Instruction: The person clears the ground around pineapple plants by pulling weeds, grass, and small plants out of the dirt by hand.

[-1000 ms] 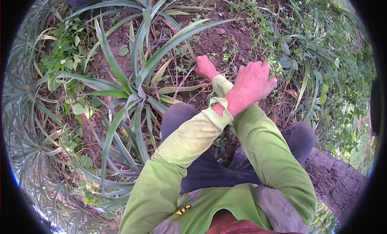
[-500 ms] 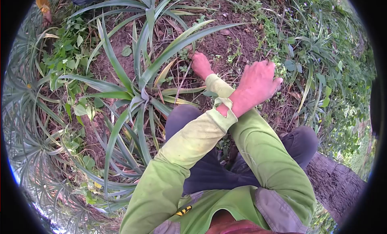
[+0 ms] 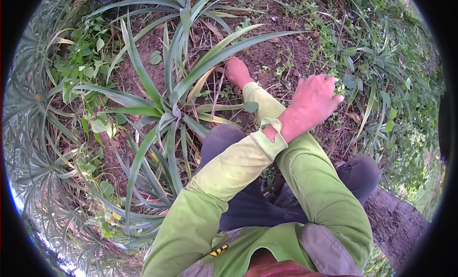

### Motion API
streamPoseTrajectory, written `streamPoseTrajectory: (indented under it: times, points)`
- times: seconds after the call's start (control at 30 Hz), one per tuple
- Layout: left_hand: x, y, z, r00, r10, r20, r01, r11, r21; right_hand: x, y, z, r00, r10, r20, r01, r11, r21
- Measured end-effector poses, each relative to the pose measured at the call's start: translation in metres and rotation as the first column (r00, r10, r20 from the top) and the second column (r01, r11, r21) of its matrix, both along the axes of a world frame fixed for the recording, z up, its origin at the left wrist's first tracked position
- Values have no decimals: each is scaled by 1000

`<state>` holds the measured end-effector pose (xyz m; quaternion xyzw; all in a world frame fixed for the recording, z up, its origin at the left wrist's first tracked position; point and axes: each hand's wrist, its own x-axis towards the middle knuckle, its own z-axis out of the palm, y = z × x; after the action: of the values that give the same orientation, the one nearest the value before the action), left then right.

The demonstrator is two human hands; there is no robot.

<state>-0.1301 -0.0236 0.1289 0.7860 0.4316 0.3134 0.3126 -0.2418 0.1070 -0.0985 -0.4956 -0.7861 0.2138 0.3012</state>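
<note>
Brown soil (image 3: 138, 72); spiky plant (image 3: 176, 112) green, yellowing leaves; left fingers (image 3: 328, 80), right fingers (image 3: 230, 69) bent, grips unclear

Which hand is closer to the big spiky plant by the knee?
The right hand is nearer, beside the spiky plant; the left hand is farther off, past the right forearm.

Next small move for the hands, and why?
Probably lift the left hand clear to uncross: the left arm crosses over the right arm, while the right hand is low beside the long-leaved plant, so pulling back could be awkward.
</note>
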Motion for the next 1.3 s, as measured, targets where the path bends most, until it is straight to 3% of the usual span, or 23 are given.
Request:
streamPoseTrajectory:
  times: [0.2, 0.27, 0.3, 0.33, 0.4, 0.43, 0.5, 0.53, 0.63, 0.93, 1.0, 1.07, 1.1, 1.13, 1.2, 1.27, 1.3]
  points:
    - [0, 6, 1, 1000, 6, 10, -5, 1000, -19, -20, 8, -4, 997, -7, 71, 6, 1000, 17]
    - [0, 7, -1, 999, 22, 42, -22, 1000, -15, -2, -4, -1, 999, 46, -4, -45, 945, -324]
    - [0, 7, -2, 998, 27, 49, -26, 1000, -16, 15, -16, 1, 993, 118, 9, -105, 915, -389]
    - [0, 7, -3, 999, 19, 37, -18, 1000, -15, 36, -22, -14, 977, 189, 97, -160, 955, -251]
    - [0, 5, -6, 1000, 11, 26, -10, 1000, -26, 69, -36, 18, 988, 147, 39, -106, 850, -516]
    - [1, 5, -6, 1000, 5, 21, -4, 999, -40, 73, -45, 24, 989, 144, 41, -102, 849, -519]
    - [4, 6, -4, 1000, -4, 17, 5, 999, -48, 73, -55, 35, 996, 84, -34, -90, 940, -329]
    - [6, 7, -4, 1000, -8, 17, 8, 999, -38, 67, -56, 29, 986, 153, -68, -166, 944, -284]
    - [8, 6, -5, 1000, -10, 13, 11, 1000, -9, 43, -65, 18, 992, 125, -28, -128, 974, -186]
    - [18, 5, 3, 997, -55, -50, 49, 992, -115, 31, -66, 13, 992, 112, 61, -94, 966, -242]
    - [18, 4, -1, 996, -51, -69, 43, 992, -122, 43, -63, 16, 993, 112, 36, -90, 921, -380]
    - [17, 3, -3, 998, -49, -37, 46, 994, -98, 71, -62, -2, 978, 157, 134, -107, 941, -320]
    - [17, 3, -6, 998, -38, -39, 36, 997, -71, 89, -58, 9, 967, 215, 137, -113, 843, -526]
    - [15, 5, -6, 999, -31, -40, 28, 997, -71, 107, -59, 28, 953, 206, 224, -60, 849, -525]
    - [14, 5, -4, 998, -27, -48, 23, 996, -91, 141, -52, 34, 936, 40, 349, 159, 838, -522]
    - [14, 9, -1, 998, -40, -56, 34, 993, -112, 157, -58, 33, 903, -180, 390, 296, 919, -262]
    - [15, 9, 0, 996, -51, -69, 41, 990, -137, 154, -66, 46, 901, -185, 392, 301, 918, -260]
